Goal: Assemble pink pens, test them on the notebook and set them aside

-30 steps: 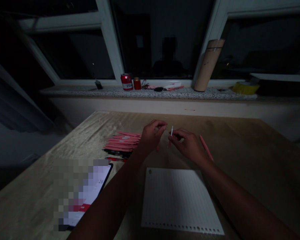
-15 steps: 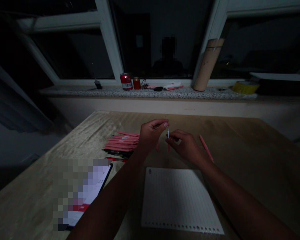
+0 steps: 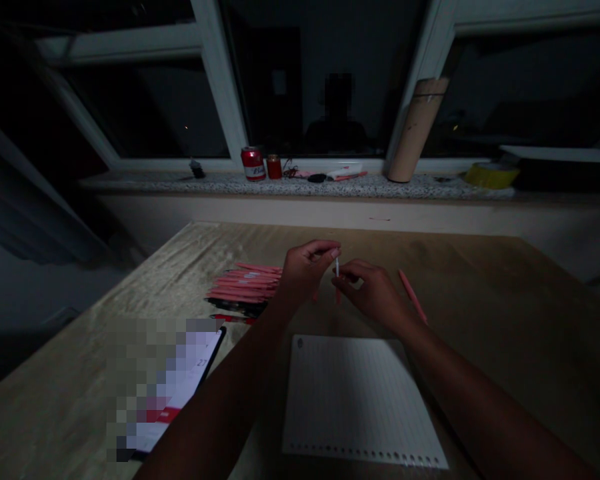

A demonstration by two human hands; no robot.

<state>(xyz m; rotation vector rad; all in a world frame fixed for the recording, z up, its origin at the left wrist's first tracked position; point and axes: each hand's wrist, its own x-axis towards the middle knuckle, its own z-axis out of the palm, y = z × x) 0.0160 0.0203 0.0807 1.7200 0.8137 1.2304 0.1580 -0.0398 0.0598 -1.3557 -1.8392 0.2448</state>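
Observation:
My left hand (image 3: 305, 270) is closed in a pinch at the upper end of a slim white pen refill (image 3: 337, 265), which stands upright. Lower down, the thumb and fingers of my right hand (image 3: 367, 287) close around a pen barrel (image 3: 338, 297), whose pink end shows beneath them. The exact join between white and pink is too small to make out. Left of my left hand lies a pile of pink pens (image 3: 245, 283), partly hidden by the wrist. One loose pink pen (image 3: 413, 297) rests to the right of my right hand.
A lined notepad (image 3: 355, 400) lies before me, between my forearms. To the left are a lit phone (image 3: 180, 393), black pens (image 3: 237, 307) and a red pen (image 3: 235, 319). On the windowsill stand a red can (image 3: 253, 165), a small jar (image 3: 274, 167) and a cardboard tube (image 3: 417, 130).
My left hand has shifted slightly to the right and a touch downward, with its fingertips still at the top of the refill. My right hand has hardly moved.

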